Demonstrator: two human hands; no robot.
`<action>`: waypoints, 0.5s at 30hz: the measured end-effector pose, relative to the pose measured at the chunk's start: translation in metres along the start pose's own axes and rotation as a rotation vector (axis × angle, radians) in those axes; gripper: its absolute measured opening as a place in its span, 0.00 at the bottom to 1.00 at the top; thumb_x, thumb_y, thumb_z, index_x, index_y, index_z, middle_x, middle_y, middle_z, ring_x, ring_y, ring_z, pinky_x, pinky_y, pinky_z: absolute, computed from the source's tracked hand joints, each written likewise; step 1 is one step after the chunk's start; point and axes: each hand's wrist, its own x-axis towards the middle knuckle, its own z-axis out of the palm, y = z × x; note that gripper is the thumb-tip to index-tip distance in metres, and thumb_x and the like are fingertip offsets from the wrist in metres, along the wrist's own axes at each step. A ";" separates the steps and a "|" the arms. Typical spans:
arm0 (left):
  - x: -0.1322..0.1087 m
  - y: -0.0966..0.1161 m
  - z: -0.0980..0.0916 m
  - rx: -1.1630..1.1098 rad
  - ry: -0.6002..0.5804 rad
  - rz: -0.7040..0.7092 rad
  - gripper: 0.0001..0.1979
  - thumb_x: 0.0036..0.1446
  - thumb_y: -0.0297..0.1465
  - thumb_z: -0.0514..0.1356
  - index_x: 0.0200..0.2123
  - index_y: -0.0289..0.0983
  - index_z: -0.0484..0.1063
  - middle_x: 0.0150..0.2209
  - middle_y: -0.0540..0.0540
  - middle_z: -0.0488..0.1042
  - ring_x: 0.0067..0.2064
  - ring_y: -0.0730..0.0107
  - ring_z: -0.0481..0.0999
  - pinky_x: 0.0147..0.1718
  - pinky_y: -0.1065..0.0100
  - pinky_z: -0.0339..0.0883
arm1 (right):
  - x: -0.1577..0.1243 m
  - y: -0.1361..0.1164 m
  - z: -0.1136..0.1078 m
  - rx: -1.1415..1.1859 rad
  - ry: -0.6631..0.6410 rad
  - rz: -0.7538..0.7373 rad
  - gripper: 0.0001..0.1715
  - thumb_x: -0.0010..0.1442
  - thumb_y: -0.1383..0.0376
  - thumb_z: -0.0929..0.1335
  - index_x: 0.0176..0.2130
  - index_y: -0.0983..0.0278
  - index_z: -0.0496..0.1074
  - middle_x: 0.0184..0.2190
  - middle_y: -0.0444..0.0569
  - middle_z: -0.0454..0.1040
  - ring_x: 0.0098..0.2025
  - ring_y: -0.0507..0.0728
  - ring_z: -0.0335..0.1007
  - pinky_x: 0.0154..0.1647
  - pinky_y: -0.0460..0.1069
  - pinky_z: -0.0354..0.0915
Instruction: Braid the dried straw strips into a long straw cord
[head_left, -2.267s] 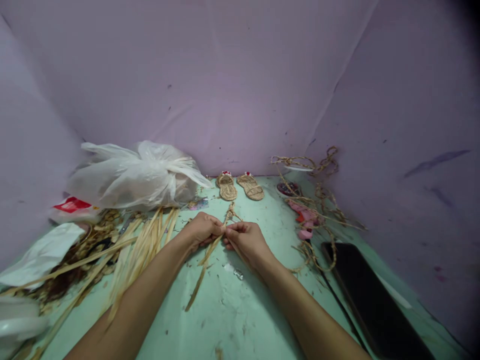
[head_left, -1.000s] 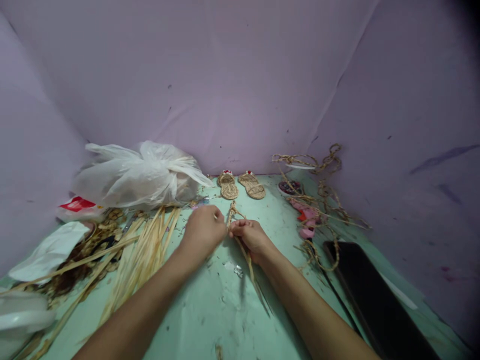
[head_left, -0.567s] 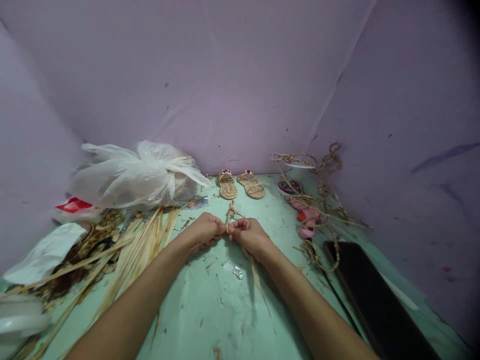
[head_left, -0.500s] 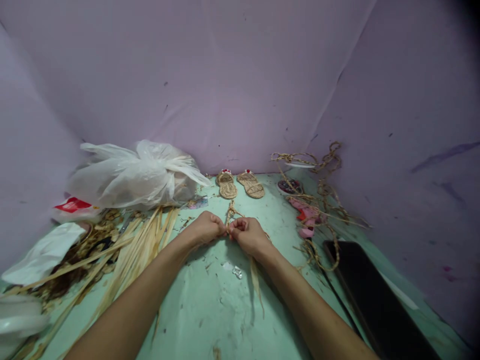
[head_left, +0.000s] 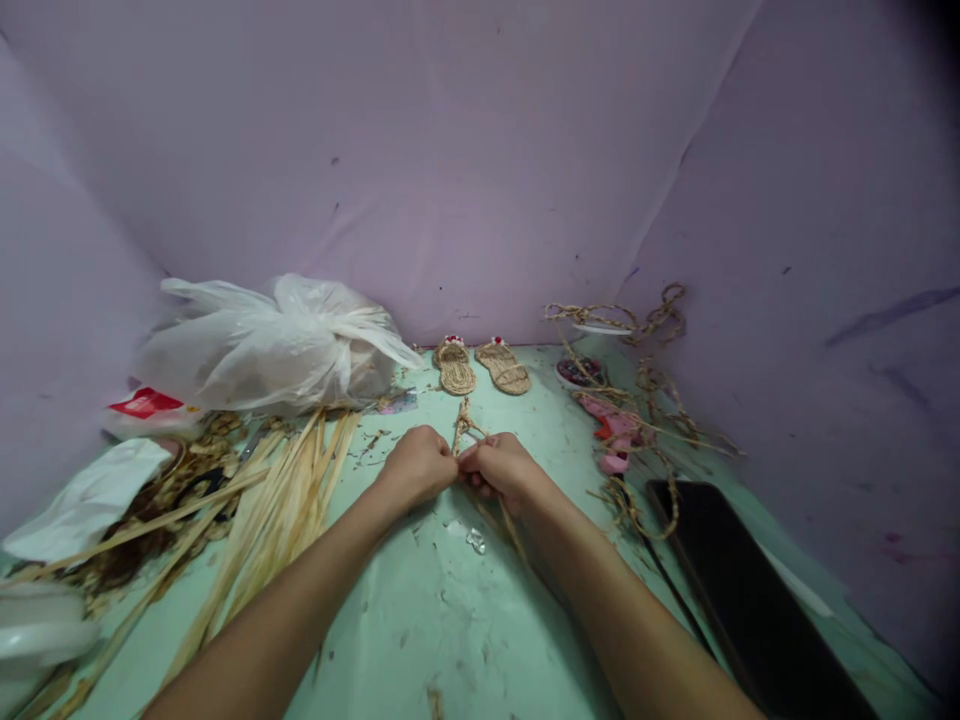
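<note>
My left hand (head_left: 422, 466) is closed, its fingertips pinching a braided tan fibre cord (head_left: 459, 430). Right against it, my right hand (head_left: 499, 466) pinches the same cord, with loose strands hanging under the palm and wrist. The cord's far end forms a narrow loop pointing at two small woven slippers. The left slipper (head_left: 456, 370) and the right slipper (head_left: 504, 370) lie flat near the wall, each with red and white decoration at its far end. Exactly how the strands cross between the fingertips is hidden.
Pale flat strips (head_left: 281, 500) and a tied white plastic bag (head_left: 300, 345) lie on the left. To the right are a pink glue gun (head_left: 616, 435), tangled cord (head_left: 660, 400), a dish of dark red pieces (head_left: 579, 373) and a long black object (head_left: 750, 590).
My right hand has turned over, its fingers now curled more tightly. Both hands still meet at the cord, and the strands below have shifted towards my right forearm.
</note>
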 end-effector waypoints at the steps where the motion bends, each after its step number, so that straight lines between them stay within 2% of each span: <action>1: -0.001 0.001 0.000 0.003 0.004 -0.005 0.08 0.36 0.27 0.53 0.10 0.34 0.62 0.11 0.53 0.52 0.17 0.78 0.53 0.17 0.73 0.42 | -0.003 -0.003 0.001 0.049 -0.038 0.044 0.08 0.35 0.74 0.62 0.10 0.66 0.61 0.07 0.43 0.58 0.11 0.48 0.53 0.13 0.44 0.51; 4: -0.003 0.004 -0.005 -0.103 -0.134 -0.007 0.08 0.36 0.25 0.51 0.09 0.35 0.59 0.10 0.53 0.52 0.16 0.79 0.51 0.16 0.73 0.42 | -0.013 -0.010 0.002 0.140 -0.095 0.105 0.07 0.36 0.75 0.62 0.13 0.66 0.62 0.09 0.45 0.62 0.14 0.51 0.60 0.15 0.45 0.58; 7: -0.003 0.006 -0.015 -0.208 -0.306 0.002 0.11 0.38 0.26 0.49 0.08 0.35 0.56 0.08 0.52 0.52 0.13 0.79 0.50 0.15 0.73 0.42 | -0.018 -0.015 0.004 0.160 -0.127 0.121 0.08 0.38 0.77 0.61 0.16 0.67 0.64 0.13 0.47 0.66 0.16 0.50 0.62 0.18 0.46 0.61; 11: -0.004 0.002 -0.024 -0.327 -0.335 -0.005 0.14 0.43 0.32 0.51 0.09 0.36 0.56 0.08 0.53 0.51 0.12 0.81 0.47 0.14 0.73 0.39 | -0.020 -0.017 0.000 0.125 -0.180 0.117 0.08 0.42 0.76 0.62 0.16 0.69 0.66 0.17 0.50 0.69 0.16 0.49 0.63 0.19 0.45 0.61; 15: -0.002 -0.007 -0.025 -0.328 -0.367 0.036 0.16 0.43 0.38 0.55 0.12 0.35 0.58 0.09 0.55 0.50 0.13 0.83 0.45 0.14 0.73 0.36 | -0.017 -0.016 -0.012 0.169 -0.303 0.194 0.09 0.42 0.77 0.62 0.23 0.70 0.71 0.20 0.49 0.71 0.18 0.48 0.63 0.22 0.44 0.62</action>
